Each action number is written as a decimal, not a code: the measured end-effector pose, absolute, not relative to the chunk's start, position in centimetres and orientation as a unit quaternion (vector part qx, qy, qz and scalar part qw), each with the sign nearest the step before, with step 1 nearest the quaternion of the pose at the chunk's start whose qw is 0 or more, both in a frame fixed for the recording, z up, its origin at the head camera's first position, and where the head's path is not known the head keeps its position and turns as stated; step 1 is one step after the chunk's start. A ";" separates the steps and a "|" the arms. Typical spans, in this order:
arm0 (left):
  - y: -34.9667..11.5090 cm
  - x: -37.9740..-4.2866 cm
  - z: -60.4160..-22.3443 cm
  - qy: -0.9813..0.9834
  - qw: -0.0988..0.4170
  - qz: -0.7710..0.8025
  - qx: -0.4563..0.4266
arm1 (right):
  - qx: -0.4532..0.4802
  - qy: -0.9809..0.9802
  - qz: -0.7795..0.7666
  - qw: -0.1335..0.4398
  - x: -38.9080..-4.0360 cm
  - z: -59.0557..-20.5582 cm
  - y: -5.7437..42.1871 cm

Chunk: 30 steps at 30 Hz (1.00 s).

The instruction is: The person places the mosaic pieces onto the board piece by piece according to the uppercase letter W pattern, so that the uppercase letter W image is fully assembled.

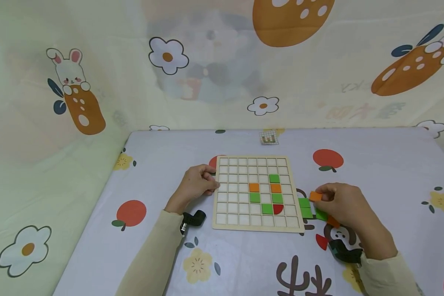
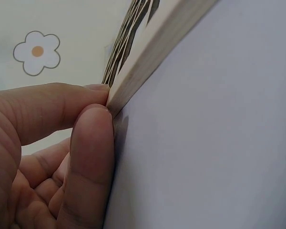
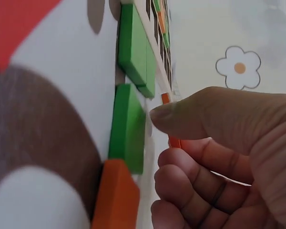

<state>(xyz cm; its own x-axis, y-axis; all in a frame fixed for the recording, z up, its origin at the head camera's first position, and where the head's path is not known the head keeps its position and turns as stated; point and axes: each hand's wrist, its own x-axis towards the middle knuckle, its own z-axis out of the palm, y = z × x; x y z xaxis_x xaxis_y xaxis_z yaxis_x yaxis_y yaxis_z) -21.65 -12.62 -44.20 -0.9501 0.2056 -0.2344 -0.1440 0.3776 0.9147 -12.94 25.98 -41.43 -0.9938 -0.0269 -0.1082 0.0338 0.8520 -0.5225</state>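
Note:
A wooden grid board (image 1: 232, 208) lies on the table, with several green and orange square tiles and a red rounded piece (image 1: 278, 209) in its cells. At its left edge, my left hand (image 1: 194, 183) holds the rim with thumb and index fingertip, seen close up in the left wrist view. Beyond the board's right edge, my right hand (image 1: 343, 203) pinches an orange square tile (image 1: 315, 196) between thumb and forefinger, above the table. Below that hand are loose green tiles (image 3: 132, 45) and an orange tile (image 3: 115, 195), partly covered by the hand in the head view.
A small card with a printed grid (image 1: 269, 137) lies behind the board. Nearer the right wrist is a loose red piece (image 1: 321, 241). The table wears a cloth printed with fruit and flowers, and a patterned curtain (image 1: 214, 82) hangs behind it.

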 end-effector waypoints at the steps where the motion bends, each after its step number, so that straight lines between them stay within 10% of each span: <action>1: -12.6 -21.7 -44.2 0.815 0.157 0.558 0.018 | 0.003 0.960 -0.274 0.056 -12.9 -41.3 25.9; 30: -12.6 -21.5 -44.0 0.815 0.157 0.557 0.020 | -0.090 0.934 -0.338 0.076 -12.8 -40.2 16.6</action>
<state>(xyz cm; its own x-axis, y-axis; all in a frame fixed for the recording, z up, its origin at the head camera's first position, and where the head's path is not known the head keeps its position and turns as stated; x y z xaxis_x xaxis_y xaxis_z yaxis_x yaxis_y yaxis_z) -21.53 -12.58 -43.95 -0.9497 0.2073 -0.2347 -0.1431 0.3794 0.9141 -12.84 16.59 -40.20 -0.9723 -0.2194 -0.0813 -0.1163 0.7548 -0.6456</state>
